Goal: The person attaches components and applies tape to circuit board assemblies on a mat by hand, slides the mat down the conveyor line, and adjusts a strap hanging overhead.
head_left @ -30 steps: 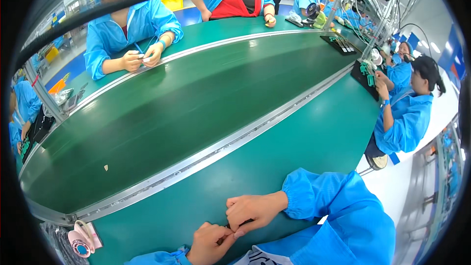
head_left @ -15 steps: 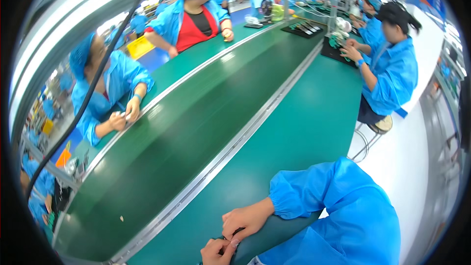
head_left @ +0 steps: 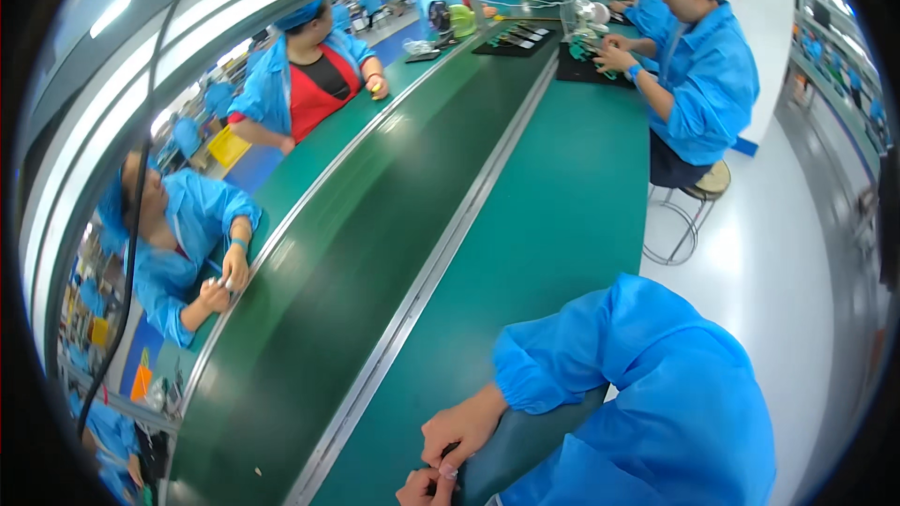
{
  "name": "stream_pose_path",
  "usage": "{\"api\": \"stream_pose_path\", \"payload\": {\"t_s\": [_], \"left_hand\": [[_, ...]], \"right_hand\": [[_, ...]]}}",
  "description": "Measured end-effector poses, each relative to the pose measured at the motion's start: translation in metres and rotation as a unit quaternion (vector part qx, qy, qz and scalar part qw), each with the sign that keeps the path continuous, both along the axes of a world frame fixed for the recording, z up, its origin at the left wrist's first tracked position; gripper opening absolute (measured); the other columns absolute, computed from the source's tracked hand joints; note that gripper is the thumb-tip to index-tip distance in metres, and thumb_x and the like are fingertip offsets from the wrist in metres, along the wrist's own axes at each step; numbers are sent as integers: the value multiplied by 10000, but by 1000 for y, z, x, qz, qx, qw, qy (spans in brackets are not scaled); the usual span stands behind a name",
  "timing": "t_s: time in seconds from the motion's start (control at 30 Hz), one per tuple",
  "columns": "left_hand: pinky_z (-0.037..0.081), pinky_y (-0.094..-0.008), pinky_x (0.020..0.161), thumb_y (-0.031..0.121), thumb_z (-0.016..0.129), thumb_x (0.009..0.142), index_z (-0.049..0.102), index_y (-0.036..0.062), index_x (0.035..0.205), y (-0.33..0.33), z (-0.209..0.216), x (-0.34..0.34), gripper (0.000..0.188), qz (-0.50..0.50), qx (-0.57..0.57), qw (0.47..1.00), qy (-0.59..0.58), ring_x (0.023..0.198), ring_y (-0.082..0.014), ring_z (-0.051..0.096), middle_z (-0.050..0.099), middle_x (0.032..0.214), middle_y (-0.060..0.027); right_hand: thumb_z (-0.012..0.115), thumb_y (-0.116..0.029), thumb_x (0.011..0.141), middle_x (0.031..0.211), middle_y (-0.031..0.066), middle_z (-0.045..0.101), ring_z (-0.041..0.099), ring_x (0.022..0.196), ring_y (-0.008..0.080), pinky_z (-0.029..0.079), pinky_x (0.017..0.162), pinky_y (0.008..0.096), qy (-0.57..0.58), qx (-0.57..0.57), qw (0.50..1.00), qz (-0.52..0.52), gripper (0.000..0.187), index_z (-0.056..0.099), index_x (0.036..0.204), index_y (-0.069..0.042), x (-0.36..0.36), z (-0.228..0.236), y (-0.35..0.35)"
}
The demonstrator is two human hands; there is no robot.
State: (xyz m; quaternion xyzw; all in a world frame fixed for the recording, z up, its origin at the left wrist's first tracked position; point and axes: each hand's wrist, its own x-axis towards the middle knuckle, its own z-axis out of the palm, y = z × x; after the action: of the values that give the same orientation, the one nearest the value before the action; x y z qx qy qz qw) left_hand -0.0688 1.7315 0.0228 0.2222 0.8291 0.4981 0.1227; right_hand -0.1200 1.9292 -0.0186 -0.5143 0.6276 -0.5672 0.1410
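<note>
Low in the picture, my right hand [head_left: 465, 426] rests over the green tabletop [head_left: 441, 337] with its fingers pinched together. My left hand [head_left: 422, 489] meets it fingertip to fingertip, partly cut off by the lower edge. Something small and dark shows between the fingers, too hidden to name. A blue sleeve [head_left: 553, 356] covers my right arm down to the wrist.
A dark green conveyor belt [head_left: 375, 225] with metal rails runs beside the tabletop; a tiny pale scrap [head_left: 258, 471] lies on it. Across it sit two co-workers in blue. On my side another works at a black mat [head_left: 600, 70]. Black mat [head_left: 511, 39] with parts lies farther off.
The view has swung a little, so the belt and co-workers sit farther left in the picture. My hands stay pressed together, slightly lower in view.
</note>
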Motion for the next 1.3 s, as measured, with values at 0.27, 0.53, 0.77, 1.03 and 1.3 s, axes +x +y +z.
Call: {"api": "stream_pose_path", "payload": {"t_s": [0.27, 0.53, 0.77, 1.03, 1.3], "left_hand": [[449, -329, 644, 201, 627, 848, 611, 42, 895, -16, -8, -6, 167, -98, 12, 995, -11, 718, -211, 568, 607, 816, -114], [363, -282, 541, 146, 696, 777, 647, 101, 768, -8, -18, -6, 67, -80, 34, 995, 56, 523, -156, 439, 527, 571, 4], [369, -279, 531, 153, 686, 801, 645, 89, 767, -8, -15, -10, 84, -89, 45, 994, 48, 510, -138, 445, 531, 561, -1], [414, -419, 822, 417, 667, 796, 455, 91, 1240, -54, 101, -17, 591, -147, 519, 836, -100, 949, -277, 514, 471, 1194, -149], [398, -401, 771, 449, 667, 793, 548, 140, 1111, -55, 129, 2, 460, -181, 599, 777, -69, 895, -246, 537, 560, 1051, -104]], "right_hand": [[545, -257, 905, 780, 53, 565, 535, 735, 217, 367, 785, 345, 39, 84, 996, 13, 207, 564, 819, -70, 0, 24, 5], [549, -234, 903, 752, 40, 557, 524, 702, 203, 356, 761, 327, 28, 57, 998, 13, 177, 571, 837, -71, 2, 21, 8], [544, -216, 914, 778, 49, 563, 527, 730, 203, 378, 765, 331, 9, 59, 998, 11, 190, 581, 831, -49, 0, 24, 11], [444, -294, 963, 677, 76, 500, 473, 652, 225, 411, 642, 360, -121, 45, 990, -52, 304, 552, 830, -43, 3, 21, 9], [472, -218, 954, 802, 70, 555, 516, 775, 236, 396, 797, 345, -62, 83, 994, -18, 237, 560, 866, -16, -2, 17, 9]]}}
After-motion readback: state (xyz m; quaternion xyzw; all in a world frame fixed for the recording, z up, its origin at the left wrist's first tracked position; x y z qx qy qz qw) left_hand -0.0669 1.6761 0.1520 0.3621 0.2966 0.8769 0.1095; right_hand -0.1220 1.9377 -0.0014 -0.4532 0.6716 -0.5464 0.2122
